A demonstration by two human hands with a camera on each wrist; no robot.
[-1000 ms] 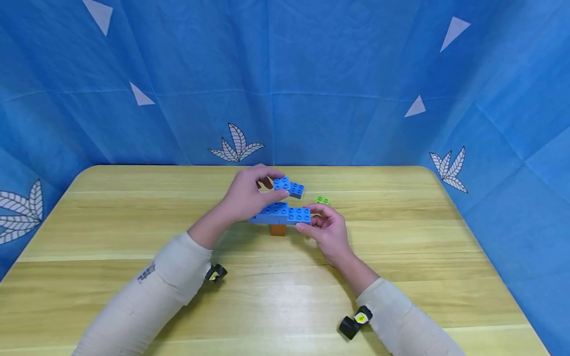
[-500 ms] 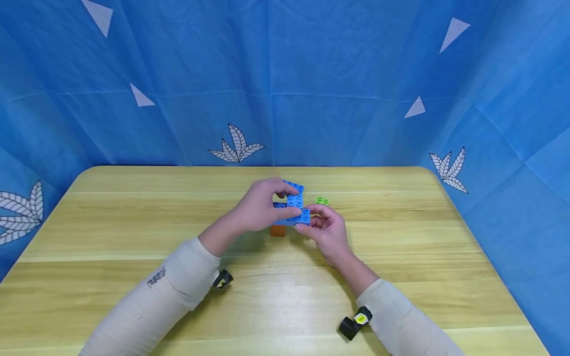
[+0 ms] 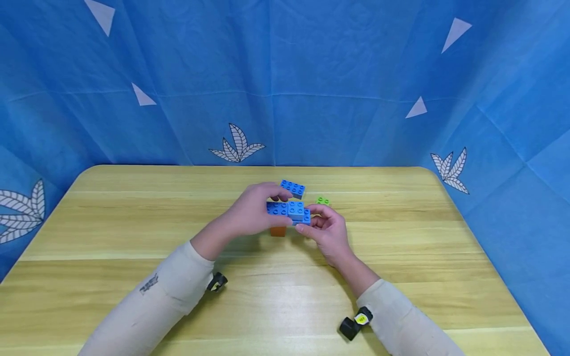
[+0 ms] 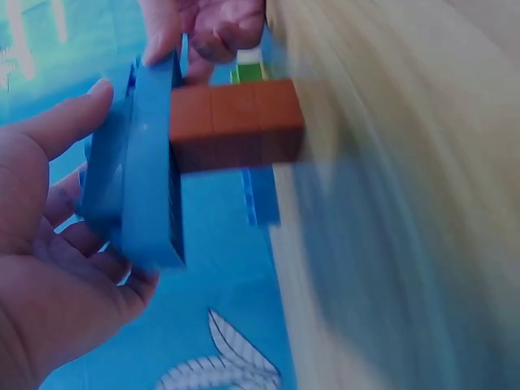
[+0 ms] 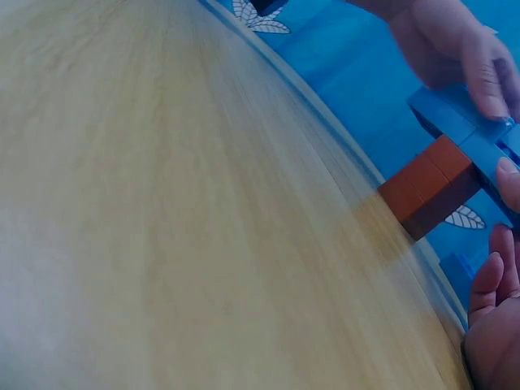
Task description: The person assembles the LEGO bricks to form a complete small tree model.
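Note:
A beam of blue toy building bricks (image 3: 277, 209) lies across an orange brick column (image 3: 278, 231) on the table. On its right part sits a small light-blue brick (image 3: 296, 209) with studs on top. My left hand (image 3: 253, 210) spans the beam's left part, thumb on the near side and fingers on the far side, with fingertips just left of the small brick. From the right, my right hand (image 3: 328, 230) pinches the beam's end between thumb and fingers. In the left wrist view the orange column (image 4: 236, 122) meets the underside of the beam (image 4: 150, 162).
A loose blue brick (image 3: 292, 188) lies behind the beam. Farther right, a light-green brick (image 3: 322, 200) stands partly hidden behind my right hand. The wooden table (image 3: 401, 237) ends at a blue cloth backdrop (image 3: 347, 99).
The small light-blue brick came from behind the beam down onto its right part. My left hand then drew slightly left, off that brick. The right hand kept its hold.

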